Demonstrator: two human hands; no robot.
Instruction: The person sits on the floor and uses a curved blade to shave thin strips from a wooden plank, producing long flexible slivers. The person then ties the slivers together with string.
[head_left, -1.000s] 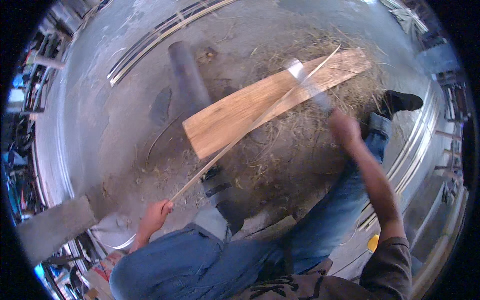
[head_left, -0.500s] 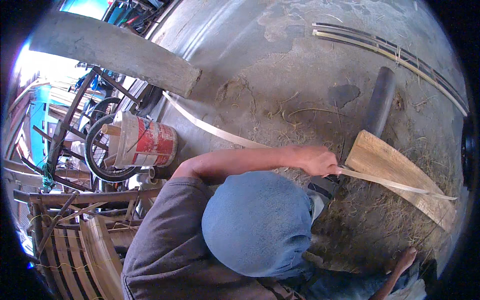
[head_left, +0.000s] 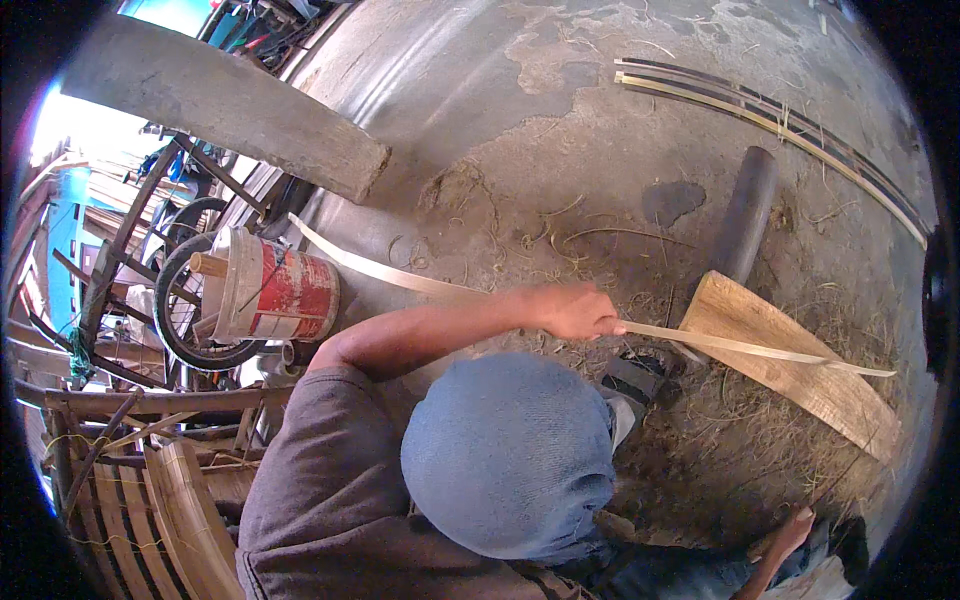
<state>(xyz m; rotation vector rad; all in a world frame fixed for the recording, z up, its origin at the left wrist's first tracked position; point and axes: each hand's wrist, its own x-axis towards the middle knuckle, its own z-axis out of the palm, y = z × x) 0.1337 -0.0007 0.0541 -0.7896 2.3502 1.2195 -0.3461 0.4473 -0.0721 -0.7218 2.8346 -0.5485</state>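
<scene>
My left hand [head_left: 580, 312] is closed round a long, thin, pale strip [head_left: 760, 347], which looks like split bamboo or cane. The strip [head_left: 385, 274] reaches left of my forearm toward a bucket, and its right part passes over a broad wooden board [head_left: 815, 375]. Low on the right, my right hand [head_left: 795, 530] has its fingers curled. A thin dark line runs up from it toward the board, too fine to name. What looks like my bent knee [head_left: 510, 455], in blue cloth, rises below my left forearm and hides the floor behind it.
The board's upper end meets a dark cylinder [head_left: 745, 215]. More strips [head_left: 770, 120] lie at upper right, and fibres litter the floor. A red and white bucket [head_left: 295, 290] lies or tilts at left, near a wheel [head_left: 175, 320]. A concrete beam [head_left: 230, 110] and wooden slats [head_left: 190, 510] flank that side.
My left hand has moved left, more than the strip itself has. The whole view has shifted slightly. My right hand stays low beside the board with curled fingers.
</scene>
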